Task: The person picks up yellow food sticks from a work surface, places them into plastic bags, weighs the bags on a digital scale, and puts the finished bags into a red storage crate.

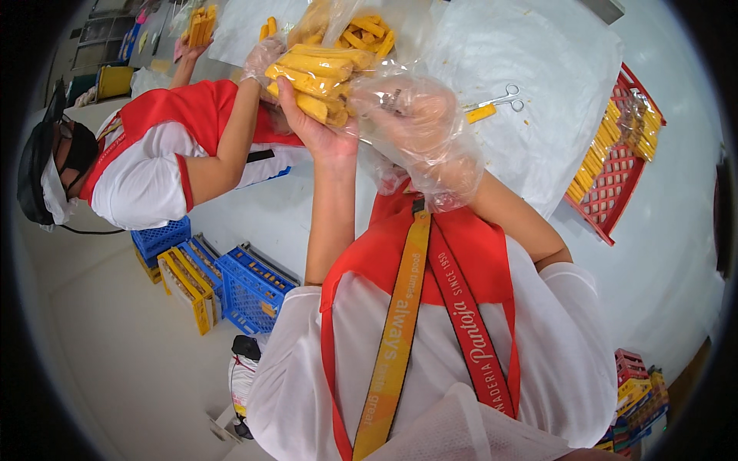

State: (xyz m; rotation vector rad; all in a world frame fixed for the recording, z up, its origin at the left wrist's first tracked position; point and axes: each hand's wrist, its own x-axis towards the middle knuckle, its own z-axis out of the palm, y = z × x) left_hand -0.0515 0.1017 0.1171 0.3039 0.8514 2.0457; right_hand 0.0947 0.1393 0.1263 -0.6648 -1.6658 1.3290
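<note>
Lanyards (419, 307) dangle under my left fingers (288, 96) gripping yellow sticks (319, 69); the gloved right hand (419, 127) pinches the bag (384, 46), which may slip.

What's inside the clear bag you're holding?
Yellow sticks fill the clear bag, left hand under them. The gloved right hand hides the bag's lower right part.

Bundle of sticks (319, 73) in left hand (319, 131), right hand (419, 127) beside it, scissors (503, 98) on table (676, 253) behind, tray (611, 180) right, crates (231, 284) on floor left.
</note>
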